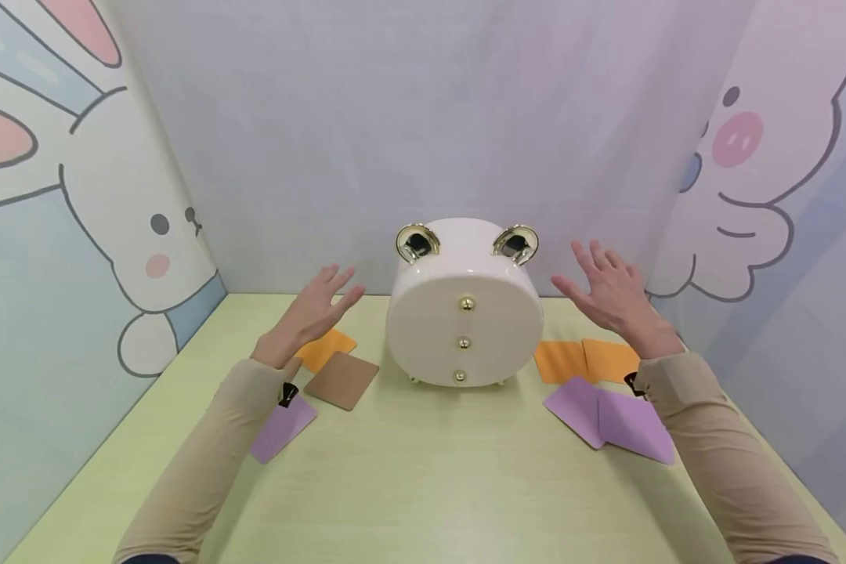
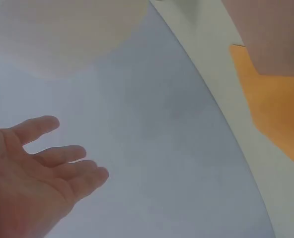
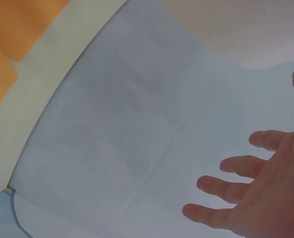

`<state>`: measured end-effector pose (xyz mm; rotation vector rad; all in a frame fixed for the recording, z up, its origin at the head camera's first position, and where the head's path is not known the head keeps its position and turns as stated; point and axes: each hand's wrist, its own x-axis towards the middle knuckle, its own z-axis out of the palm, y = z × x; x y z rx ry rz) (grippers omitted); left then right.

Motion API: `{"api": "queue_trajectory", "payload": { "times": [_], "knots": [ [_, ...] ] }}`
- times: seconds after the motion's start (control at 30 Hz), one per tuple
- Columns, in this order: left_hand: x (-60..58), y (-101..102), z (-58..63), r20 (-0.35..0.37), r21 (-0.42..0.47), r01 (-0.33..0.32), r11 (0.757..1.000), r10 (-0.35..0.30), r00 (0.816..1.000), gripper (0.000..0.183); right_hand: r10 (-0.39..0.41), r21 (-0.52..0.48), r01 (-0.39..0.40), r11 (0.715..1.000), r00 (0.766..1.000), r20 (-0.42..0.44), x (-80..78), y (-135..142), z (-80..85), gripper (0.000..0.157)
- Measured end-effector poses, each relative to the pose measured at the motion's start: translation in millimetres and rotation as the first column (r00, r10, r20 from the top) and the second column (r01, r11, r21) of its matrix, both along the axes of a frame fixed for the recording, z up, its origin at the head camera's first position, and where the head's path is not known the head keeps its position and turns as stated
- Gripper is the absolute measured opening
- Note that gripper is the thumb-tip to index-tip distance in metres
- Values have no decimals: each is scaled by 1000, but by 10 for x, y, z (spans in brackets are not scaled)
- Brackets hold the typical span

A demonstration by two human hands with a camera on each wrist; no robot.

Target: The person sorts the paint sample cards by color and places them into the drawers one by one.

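A glossy white rounded case with two gold-rimmed ears and three gold knobs down its front stands on short feet at the back of the table. My left hand is raised to its left, fingers spread and holding nothing. On the other side my right hand hovers likewise, fingers apart and apart from the case. In the left wrist view the palm of the left hand shows below the pale case. The right wrist view has the spread right hand under the case's edge.
Beneath the left arm lie an orange card, a brown card and a purple card. Near the right arm are two orange cards and two purple cards. Fabric walls with cartoon animals enclose the pale table.
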<state>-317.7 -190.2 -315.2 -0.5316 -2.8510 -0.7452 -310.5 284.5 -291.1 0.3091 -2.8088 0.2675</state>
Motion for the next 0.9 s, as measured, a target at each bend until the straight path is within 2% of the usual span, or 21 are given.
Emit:
{"api": "queue_trajectory", "payload": {
  "times": [0.07, 0.13, 0.27, 0.33, 0.5, 0.67, 0.77, 0.9],
  "knots": [
    [34, 64, 62, -21, 42, 12, 999, -11, 1000, 74, 5, 7, -5, 1000, 1000, 8, 17, -3, 6, 84],
    [70, 147, 132, -71, 79, 30, 996, -24, 997, 69, 15, 8, -15, 1000, 1000, 16, 39, -11, 11, 84],
    [149, 336, 279, -179, 159, 66, 985, -37, 983, 55, 34, 13, -34, 999, 999, 22, 92, -39, 29, 83],
    [181, 427, 345, -210, 194, 77, 978, -35, 977, 48, 42, 12, -42, 999, 999, 23, 123, -63, 53, 82],
    [231, 621, 463, -238, 262, 96, 960, -33, 971, 37, 48, -4, -48, 999, 999, -6, 232, -136, 125, 76],
    [254, 753, 511, -234, 298, 109, 948, -38, 972, 33, 88, -25, -92, 995, 987, -137, 374, -235, 192, 62],
    [265, 804, 532, -212, 335, 108, 936, -36, 977, 33, 140, -35, -157, 987, 947, -289, 452, -312, 203, 48],
    [287, 847, 551, -191, 376, 108, 920, -37, 981, 32, 222, -67, -294, 954, 835, -503, 548, -458, 184, 23]
  ]
}}
